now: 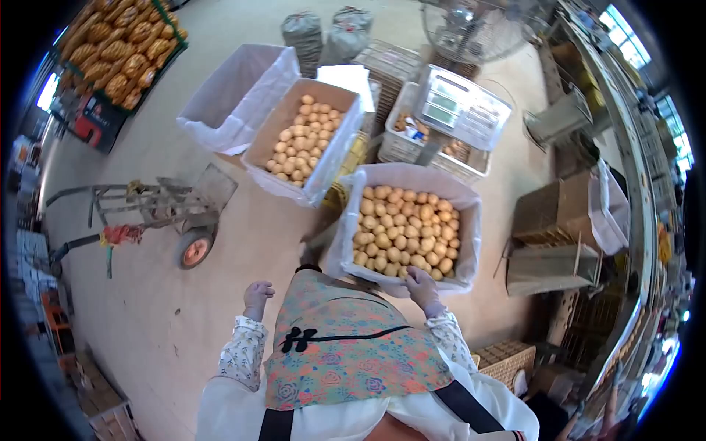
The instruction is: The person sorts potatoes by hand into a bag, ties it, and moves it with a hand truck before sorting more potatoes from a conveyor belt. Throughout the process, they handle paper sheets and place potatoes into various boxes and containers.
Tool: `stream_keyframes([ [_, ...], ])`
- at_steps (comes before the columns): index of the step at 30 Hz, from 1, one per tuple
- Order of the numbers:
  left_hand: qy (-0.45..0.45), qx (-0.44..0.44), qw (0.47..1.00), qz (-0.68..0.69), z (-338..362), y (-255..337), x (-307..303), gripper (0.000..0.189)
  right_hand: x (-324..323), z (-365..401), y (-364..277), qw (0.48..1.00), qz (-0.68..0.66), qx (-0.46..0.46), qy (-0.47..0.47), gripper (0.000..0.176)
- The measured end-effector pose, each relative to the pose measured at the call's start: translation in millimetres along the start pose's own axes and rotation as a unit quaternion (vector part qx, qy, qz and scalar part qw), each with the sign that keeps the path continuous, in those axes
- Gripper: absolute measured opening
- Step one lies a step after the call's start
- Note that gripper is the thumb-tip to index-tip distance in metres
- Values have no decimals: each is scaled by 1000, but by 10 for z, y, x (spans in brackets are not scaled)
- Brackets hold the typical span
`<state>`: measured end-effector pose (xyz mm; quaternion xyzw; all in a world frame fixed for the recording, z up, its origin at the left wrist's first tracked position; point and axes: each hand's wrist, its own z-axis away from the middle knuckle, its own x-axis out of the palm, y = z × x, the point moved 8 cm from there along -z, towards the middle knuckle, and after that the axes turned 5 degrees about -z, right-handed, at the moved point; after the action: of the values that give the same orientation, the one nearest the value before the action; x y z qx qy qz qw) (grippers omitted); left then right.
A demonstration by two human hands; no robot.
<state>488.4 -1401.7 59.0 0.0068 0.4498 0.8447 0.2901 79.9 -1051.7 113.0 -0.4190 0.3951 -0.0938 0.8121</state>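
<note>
My right hand (423,289) is at the near edge of a white-lined box (471,250) full of round, yellowish-brown produce (401,228). Its fingers are bent over the nearest pieces; whether they grip one cannot be made out. To the left, my left hand (258,295) hangs above the floor beside the flowered apron (353,360), its fingers curled and touching nothing around it. A second lined box (254,163), partly filled with the same produce (301,147), stands farther back, up and left of the full one.
A lined box (213,110) with a white liner stands behind left. A hand truck (147,209) is on the left floor. A scale (467,106) rests on crates at the back. A fan (478,29) and netted sacks (121,51) are farther off; cartons (559,209) stand right.
</note>
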Motion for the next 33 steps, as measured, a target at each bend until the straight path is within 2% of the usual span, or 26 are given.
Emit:
stream_keyframes([
  [1, -7, -3, 1000, 9, -83, 49, -27, 23, 21, -72, -22, 1000, -13, 18, 11, 34],
  [3, 40, 42, 996, -69, -330, 372, -204, 21, 30, -309, -325, 1000, -8, 9, 19, 31],
  [5, 100, 104, 978, -150, -678, 971, -484, 19, 54, -654, -853, 997, -41, -46, 52, 29],
  [6, 134, 141, 962, -191, -859, 1363, -637, 18, 48, -816, -1331, 995, -16, -75, 71, 27],
  [8, 146, 288, 946, -15, -1028, 2592, -774, 20, 218, -1291, -2111, 984, -25, -155, 86, 26],
  [10, 188, 363, 901, -146, -1424, 3649, -1063, 21, 500, -1791, -2893, 973, -24, -218, 73, 28],
  [12, 150, 363, 895, -211, -1908, 4557, -1186, 25, 882, -2279, -3542, 959, -13, -268, 88, 30],
  [13, 135, 414, 867, -242, -2219, 4917, -1186, 25, 1078, -2504, -3795, 961, -24, -262, 87, 30],
  [14, 119, 458, 838, -272, -2519, 5153, -1156, 26, 1275, -2675, -4078, 964, -33, -253, 79, 31],
  [16, 66, 446, 805, -386, -3316, 5464, -966, 31, 1639, -2941, -4661, 964, -68, -249, 60, 33],
  [17, -2, 338, 851, -401, -3874, 5459, -857, 41, 1768, -3052, -4960, 962, -90, -253, 45, 34],
  [18, -70, 221, 882, -411, -4368, 5314, -724, 52, 1807, -3208, -5357, 947, -43, -311, 69, 34],
  [19, -112, 61, 948, -292, -4811, 5019, -629, 59, 1903, -3453, -5546, 943, -36, -319, 93, 35],
  [20, -168, -93, 970, -149, -5134, 4735, -430, 65, 1984, -3763, -5786, 947, -59, -303, 84, 34],
  [21, -175, -254, 951, -20, -5390, 4466, -252, 72, 2070, -4072, -6046, 946, -90, -299, 86, 32],
  [22, -169, -313, 931, 84, -5590, 4306, -85, 73, 2243, -4431, -6234, 943, -117, -301, 84, 28],
  [23, -160, -329, 918, 150, -5753, 4206, 27, 74, 2459, -4806, -6448, 955, -78, -287, 18, 27],
  [25, -126, -316, 908, 245, -6032, 4037, 169, 75, 3128, -5699, -6327, 967, -60, -241, -56, 19],
  [26, -111, -312, 902, 278, -6124, 4018, 234, 76, 3482, -6118, -6124, 981, 20, -168, -91, 18],
  [28, -65, -316, 886, 332, -6182, 3857, 268, 78, 4085, -6810, -5670, 978, 106, -77, -161, 29],
  [30, -13, -345, 864, 368, -6161, 3714, 246, 79, 4542, -7217, -5283, 965, 126, 1, -231, 45],
  [32, 17, -379, 839, 390, -6167, 3599, 207, 81, 4750, -7322, -5152, 952, 82, 64, -287, 64],
  [33, 26, -394, 827, 401, -6182, 3534, 197, 82, 4585, -7114, -5435, 945, 58, 110, -302, 64],
])
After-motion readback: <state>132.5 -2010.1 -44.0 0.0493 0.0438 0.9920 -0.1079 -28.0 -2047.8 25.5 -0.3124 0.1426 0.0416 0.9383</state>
